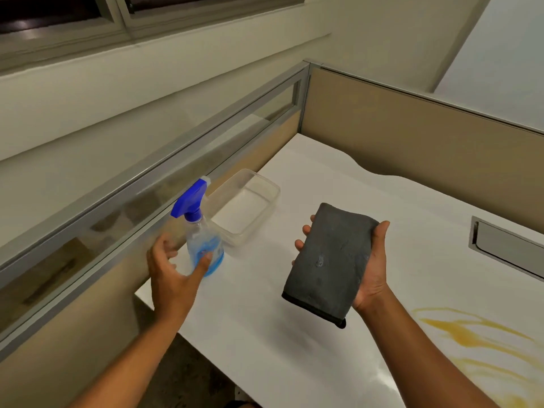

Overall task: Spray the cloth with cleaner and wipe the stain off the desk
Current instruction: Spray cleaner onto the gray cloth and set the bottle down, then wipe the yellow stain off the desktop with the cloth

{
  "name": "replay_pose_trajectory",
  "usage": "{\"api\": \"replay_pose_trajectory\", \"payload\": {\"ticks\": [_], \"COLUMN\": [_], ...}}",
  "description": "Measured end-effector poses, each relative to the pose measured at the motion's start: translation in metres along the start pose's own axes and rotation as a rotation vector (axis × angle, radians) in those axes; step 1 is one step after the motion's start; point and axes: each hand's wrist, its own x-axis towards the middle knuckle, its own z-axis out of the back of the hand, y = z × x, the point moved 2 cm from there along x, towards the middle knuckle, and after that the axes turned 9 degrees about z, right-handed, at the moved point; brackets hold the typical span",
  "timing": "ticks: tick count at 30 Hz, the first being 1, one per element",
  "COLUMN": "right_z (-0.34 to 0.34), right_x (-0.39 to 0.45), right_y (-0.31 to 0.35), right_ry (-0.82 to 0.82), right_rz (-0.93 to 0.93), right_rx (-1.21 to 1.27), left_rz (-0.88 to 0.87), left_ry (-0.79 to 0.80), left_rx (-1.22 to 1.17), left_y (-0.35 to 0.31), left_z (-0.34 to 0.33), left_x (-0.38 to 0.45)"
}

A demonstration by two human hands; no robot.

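Note:
A folded dark grey cloth [331, 260] lies flat in my right hand [372, 272], held palm-up above the white desk [294, 334], with a small wet spot near the cloth's middle. A clear spray bottle [203, 240] with a blue trigger head and blue liquid stands upright on the desk's left part. My left hand [173, 272] is open just beside it, fingers spread, the thumb touching the bottle's lower side. A yellow-orange smeared stain [482, 343] spreads over the desk at the lower right.
A clear plastic container [265, 187] sits behind the bottle against the glass-topped partition [147, 184]. A beige partition wall [412, 136] closes the desk's far side. A metal cable slot [506, 248] is set in the desk at right. The desk's left edge drops to the floor.

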Motion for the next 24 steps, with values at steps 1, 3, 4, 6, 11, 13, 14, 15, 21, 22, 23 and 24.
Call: {"api": "replay_pose_trajectory", "payload": {"ticks": [1, 3, 4, 6, 11, 13, 14, 15, 21, 22, 23, 24], "right_z": [0.002, 0.006, 0.01, 0.017, 0.039, 0.046, 0.05, 0.054, 0.08, 0.085, 0.093, 0.101], "right_x": [-0.007, -0.023, -0.032, -0.05, -0.106, -0.115, -0.124, -0.134, -0.198, -0.21, -0.223, -0.237], "right_y": [0.003, 0.013, 0.017, 0.027, 0.058, 0.064, 0.071, 0.081, 0.134, 0.14, 0.144, 0.143], "right_ry": [0.005, 0.023, 0.023, 0.002, -0.005, -0.026, -0.039, -0.04, -0.199, -0.263, -0.347, -0.433], "right_rz": [0.0, 0.006, 0.01, 0.027, 0.09, 0.094, 0.115, 0.137, 0.241, 0.269, 0.304, 0.341], "right_rx": [-0.002, 0.0, 0.001, -0.01, 0.022, -0.016, -0.023, -0.019, -0.115, -0.126, -0.132, -0.126], "left_rz": [0.029, 0.075, 0.104, 0.164, 0.288, 0.287, 0.284, 0.275, 0.293, 0.314, 0.33, 0.344], "left_ry": [-0.047, 0.031, 0.138, 0.42, 1.289, 1.399, 1.425, 1.425, 1.452, 1.457, 1.472, 1.497], "left_rx": [-0.016, -0.06, -0.089, -0.177, -0.336, -0.31, -0.288, -0.258, -0.249, -0.264, -0.274, -0.279], "left_y": [-0.002, -0.013, -0.021, -0.043, -0.104, -0.113, -0.117, -0.12, -0.135, -0.137, -0.139, -0.139], "left_z": [-0.003, -0.02, -0.031, -0.059, -0.131, -0.141, -0.149, -0.158, -0.2, -0.206, -0.212, -0.217], "left_x": [-0.022, -0.065, -0.084, -0.118, -0.196, -0.209, -0.216, -0.224, -0.267, -0.274, -0.282, -0.29]}}
